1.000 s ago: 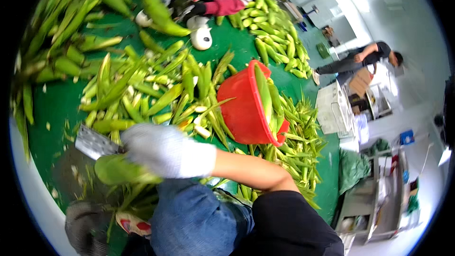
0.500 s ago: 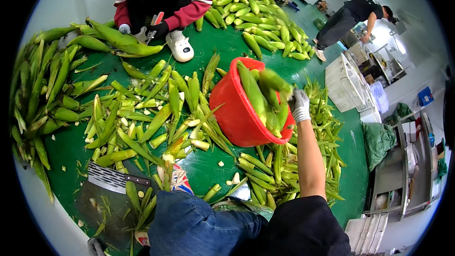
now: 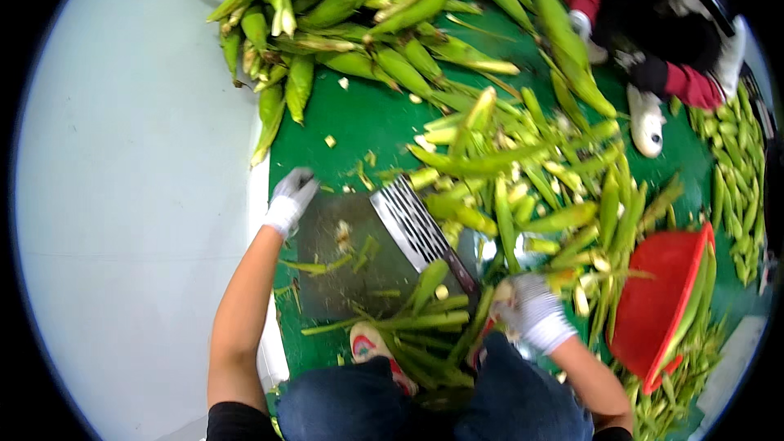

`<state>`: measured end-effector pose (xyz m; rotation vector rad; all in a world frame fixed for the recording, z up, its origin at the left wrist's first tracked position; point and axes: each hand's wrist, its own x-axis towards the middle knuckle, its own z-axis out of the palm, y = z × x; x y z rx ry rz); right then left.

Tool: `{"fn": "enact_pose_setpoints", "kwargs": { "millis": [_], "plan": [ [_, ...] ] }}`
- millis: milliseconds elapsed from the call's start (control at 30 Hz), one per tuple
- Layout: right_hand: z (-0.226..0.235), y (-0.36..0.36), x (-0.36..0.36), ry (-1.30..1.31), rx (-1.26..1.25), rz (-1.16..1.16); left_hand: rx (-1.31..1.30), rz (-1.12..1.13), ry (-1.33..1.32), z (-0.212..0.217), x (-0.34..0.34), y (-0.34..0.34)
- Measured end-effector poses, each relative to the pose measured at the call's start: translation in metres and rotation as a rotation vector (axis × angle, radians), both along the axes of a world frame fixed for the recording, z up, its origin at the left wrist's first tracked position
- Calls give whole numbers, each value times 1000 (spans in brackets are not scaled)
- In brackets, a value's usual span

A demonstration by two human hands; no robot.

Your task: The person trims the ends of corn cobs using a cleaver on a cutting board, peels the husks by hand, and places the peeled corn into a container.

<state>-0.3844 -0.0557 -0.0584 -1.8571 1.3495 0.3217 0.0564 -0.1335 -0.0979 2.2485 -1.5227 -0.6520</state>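
My left hand (image 3: pixel 292 200), in a white glove with grey fingertips, is beside the far left corner of a dark cutting board (image 3: pixel 327 224). Its fingers are loosely bent, with nothing visible in them. My right hand (image 3: pixel 535 314), also gloved and blurred, hovers by my right shoe, near the cleaver's handle; its fingers do not show clearly. The cleaver (image 3: pixel 408 224), with a pitted blade and dark handle, lies across the board's right side. Cut green husks (image 3: pixel 420 322) lie along the board's near edge, by my shoes (image 3: pixel 371 343).
Unhusked corn (image 3: pixel 400 65) is heaped at the far left against a pale wall (image 3: pixel 139 155). Trimmed stalks and husks (image 3: pixel 563 216) litter the green floor. A red basket (image 3: pixel 661 294) holding corn stands at right. A co-worker (image 3: pixel 661 41) sits at the far right, near another corn pile (image 3: pixel 739 180).
My right hand has left the red basket, where a blurred ear of corn was by it, and come back toward my feet. My left hand has risen beside the board. The view has swung left.
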Motion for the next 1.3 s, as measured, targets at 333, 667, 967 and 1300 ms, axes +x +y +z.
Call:
{"fn": "enact_pose_setpoints", "kwargs": {
  "millis": [333, 667, 967, 1300],
  "plan": [
    [-115, -44, 45, -70, 510, 199, 77, 693, -73, -123, 100, -213],
    [-60, -10, 2, -243, 694, -500, 164, 1046, 1682, -81, -64, 53],
    [-22, 23, 7, -198, 111, -314, 49, -473, -166, -11, -45, 77],
    [12, 20, 26, -152, -81, -222, 415, -270, -111, -52, 12, 186]
  ]
}}
